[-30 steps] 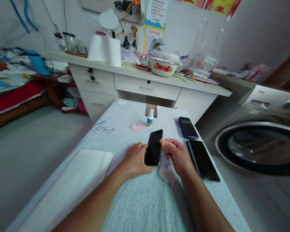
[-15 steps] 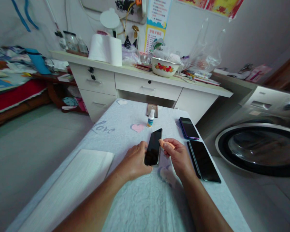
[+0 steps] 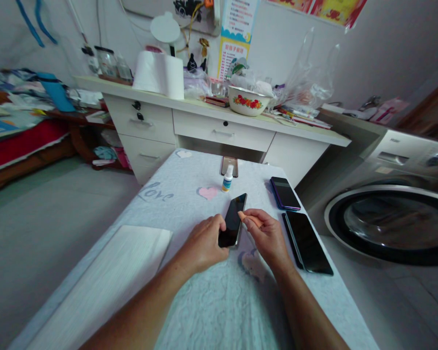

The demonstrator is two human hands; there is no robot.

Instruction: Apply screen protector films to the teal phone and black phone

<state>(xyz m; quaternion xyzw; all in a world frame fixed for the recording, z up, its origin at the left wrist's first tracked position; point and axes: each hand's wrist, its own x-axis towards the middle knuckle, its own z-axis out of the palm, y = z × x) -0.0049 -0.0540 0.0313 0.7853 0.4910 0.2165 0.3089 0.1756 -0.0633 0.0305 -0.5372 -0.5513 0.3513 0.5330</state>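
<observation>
A black-screened smartphone [image 3: 233, 221] lies at the middle of the cloth-covered table, slightly turned. My left hand [image 3: 206, 243] grips its lower left end, the thumb and fingers around the edges. In my right hand [image 3: 266, 233] is pinched a small orange piece, perhaps a folded cloth [image 3: 253, 220]; its tip meets the phone's right edge or screen, and I cannot tell which. Just beyond the phone stands a small white spray bottle [image 3: 227, 180] with a blue and yellow label. Behind that bottle lies another phone or case [image 3: 229, 166], brownish.
To the right lie a dark phone [image 3: 285, 193] and a black tablet [image 3: 310, 243] beside a narrow dark edge. A long pale board [image 3: 109, 282] lies at the left. Beyond the table are a white desk [image 3: 219, 129] with a flowered bowl [image 3: 248, 101] and a washing machine [image 3: 394, 194].
The phone has tilted a little and its top end has shifted slightly right. The orange piece has moved slightly left, toward the screen. Both hands keep their grips.
</observation>
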